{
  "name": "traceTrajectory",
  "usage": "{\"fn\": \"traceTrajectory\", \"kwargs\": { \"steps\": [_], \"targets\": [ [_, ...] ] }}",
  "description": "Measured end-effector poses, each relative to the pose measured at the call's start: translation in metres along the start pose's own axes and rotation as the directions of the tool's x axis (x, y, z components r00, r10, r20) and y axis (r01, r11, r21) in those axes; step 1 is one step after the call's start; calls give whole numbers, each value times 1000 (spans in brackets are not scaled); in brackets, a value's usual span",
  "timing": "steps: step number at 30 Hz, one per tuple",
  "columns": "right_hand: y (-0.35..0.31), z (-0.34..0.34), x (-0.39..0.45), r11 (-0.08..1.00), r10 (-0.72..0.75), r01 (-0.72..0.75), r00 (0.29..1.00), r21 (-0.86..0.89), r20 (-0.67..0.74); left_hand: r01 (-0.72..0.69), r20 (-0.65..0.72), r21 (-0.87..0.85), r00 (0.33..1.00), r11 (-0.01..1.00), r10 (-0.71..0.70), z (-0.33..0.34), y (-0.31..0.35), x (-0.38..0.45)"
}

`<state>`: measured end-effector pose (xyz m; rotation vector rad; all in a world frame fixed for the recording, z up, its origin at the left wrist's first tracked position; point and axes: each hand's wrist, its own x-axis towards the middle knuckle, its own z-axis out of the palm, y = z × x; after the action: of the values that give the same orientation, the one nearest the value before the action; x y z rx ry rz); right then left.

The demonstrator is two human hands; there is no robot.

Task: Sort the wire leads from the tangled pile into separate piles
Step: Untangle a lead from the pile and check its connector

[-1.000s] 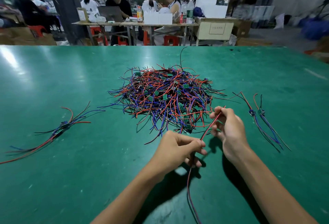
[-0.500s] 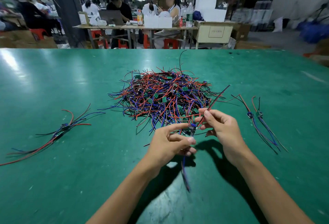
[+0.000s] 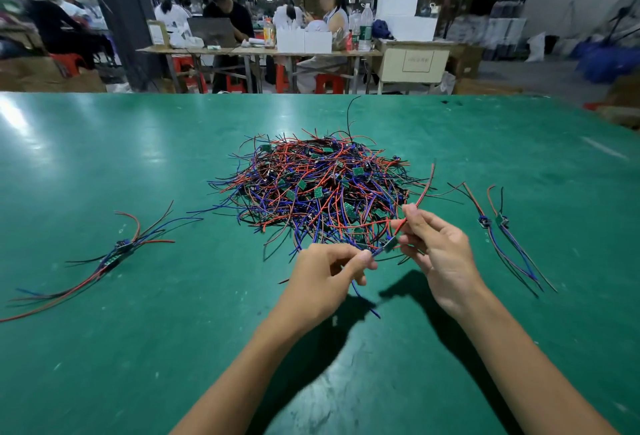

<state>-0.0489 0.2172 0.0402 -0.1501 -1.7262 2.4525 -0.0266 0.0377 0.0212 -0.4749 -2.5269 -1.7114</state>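
Observation:
A tangled pile [image 3: 318, 189] of red, blue and black wire leads with small green boards lies in the middle of the green table [image 3: 104, 348]. Just in front of it, both hands hold one wire lead [image 3: 391, 244] above the table. My left hand [image 3: 329, 279] pinches its blue wires, whose ends hang down below the fingers. My right hand [image 3: 436, 247] pinches the red wire near the small green board, and that wire rises up to the right. A sorted pile [image 3: 114, 254] lies at the left, a smaller one [image 3: 498, 230] at the right.
Beyond the table's far edge, several people sit at workbenches [image 3: 256, 50] with boxes and bottles. Cardboard boxes [image 3: 48, 76] stand at the back left. White foam blocks [image 3: 401, 5] are stacked at the back right.
Both hands have risen toward the pile with the lead. The right hand slid down the red wire to the board, and the left hand took the blue wires closer to the board.

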Motion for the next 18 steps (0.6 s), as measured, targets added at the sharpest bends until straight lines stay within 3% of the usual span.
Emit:
{"fn": "traceTrajectory", "kwargs": {
  "steps": [2,7,14,18],
  "targets": [
    [-2,0,-1,998,28,-28,1000,50,-10,171,202,-222,971,960,-127,0,5,-3],
    [0,2,-2,998,51,-50,999,38,-20,350,444,-338,878,873,-180,0,11,-7],
    [-1,0,-2,998,59,-58,998,33,-28,389,468,-386,864,836,-186,-3,8,-5],
    [-4,-7,0,996,24,-27,999,-84,-31,401,418,-396,880,826,-227,-7,5,-1]
  ]
}}
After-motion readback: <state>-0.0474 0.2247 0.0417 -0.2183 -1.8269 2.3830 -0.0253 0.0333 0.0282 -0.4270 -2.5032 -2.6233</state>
